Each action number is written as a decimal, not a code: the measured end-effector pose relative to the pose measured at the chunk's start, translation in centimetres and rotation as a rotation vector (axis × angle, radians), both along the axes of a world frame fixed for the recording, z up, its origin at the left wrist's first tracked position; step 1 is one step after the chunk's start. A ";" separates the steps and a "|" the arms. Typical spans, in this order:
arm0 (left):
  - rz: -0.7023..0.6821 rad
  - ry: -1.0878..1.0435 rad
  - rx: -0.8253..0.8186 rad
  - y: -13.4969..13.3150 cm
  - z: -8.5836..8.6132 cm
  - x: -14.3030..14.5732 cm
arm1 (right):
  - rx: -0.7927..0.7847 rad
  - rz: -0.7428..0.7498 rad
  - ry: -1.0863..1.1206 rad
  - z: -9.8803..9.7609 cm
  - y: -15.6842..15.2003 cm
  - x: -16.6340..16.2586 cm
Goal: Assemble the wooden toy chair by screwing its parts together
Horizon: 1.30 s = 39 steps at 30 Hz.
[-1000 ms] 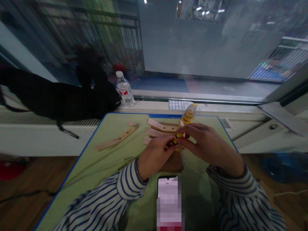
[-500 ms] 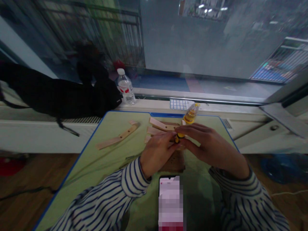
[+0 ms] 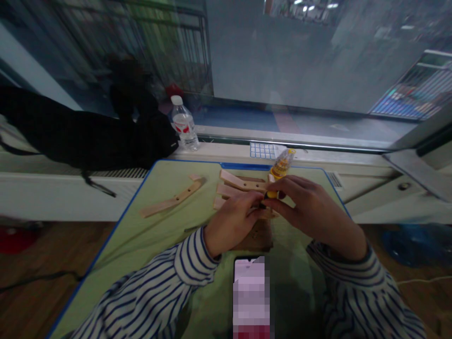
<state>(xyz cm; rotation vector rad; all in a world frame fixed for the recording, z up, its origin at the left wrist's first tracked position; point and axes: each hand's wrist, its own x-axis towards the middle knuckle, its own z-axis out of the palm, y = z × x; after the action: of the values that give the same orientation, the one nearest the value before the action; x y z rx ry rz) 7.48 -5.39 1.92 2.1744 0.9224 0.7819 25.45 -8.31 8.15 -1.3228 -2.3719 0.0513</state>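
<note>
Between my fingertips sits a small yellow-and-black object (image 3: 271, 194), mostly covered, so its exact kind is unclear. My right hand (image 3: 306, 207) pinches its yellow part from the right. At its dark end, the thumb and fingers of my left hand (image 3: 233, 220) close in from the left. Under both hands lie several pale bent wooden pieces with holes, one wooden piece (image 3: 237, 181) showing at the back. They rest over a brown board (image 3: 259, 235) with small holes. A clear bottle with yellow ends (image 3: 281, 165) stands just behind my right hand.
A separate bent wooden strip (image 3: 176, 197) lies left on the green blue-edged table (image 3: 134, 254). A phone (image 3: 250, 292) lies in front of me. Beyond the table, a water bottle (image 3: 185, 129) and a black bag (image 3: 88, 136) rest on the sill by the window.
The yellow-and-black object has shifted slightly right and turned, showing more yellow at my right fingers. My left fingers have followed it a little. The wooden pieces stay put.
</note>
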 end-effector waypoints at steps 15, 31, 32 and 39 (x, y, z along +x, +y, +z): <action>0.125 0.055 0.096 -0.5 -0.5 0.3 | 0.028 0.010 0.013 0.0 -0.3 -0.5; 0.094 0.075 0.056 -0.5 -0.1 0.1 | 0.039 0.098 0.004 0.1 -0.5 -0.3; 0.089 0.074 0.053 -0.5 -0.1 0.1 | 0.044 0.094 0.000 0.0 -0.5 -0.3; 0.046 0.087 0.076 -0.4 -0.1 0.0 | 0.039 0.074 -0.013 -0.1 -0.4 -0.2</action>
<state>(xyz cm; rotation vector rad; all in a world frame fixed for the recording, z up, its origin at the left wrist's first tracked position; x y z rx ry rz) 7.49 -5.82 1.82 2.2763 1.0050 0.7609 25.29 -8.71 8.02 -1.2212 -2.4204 0.0183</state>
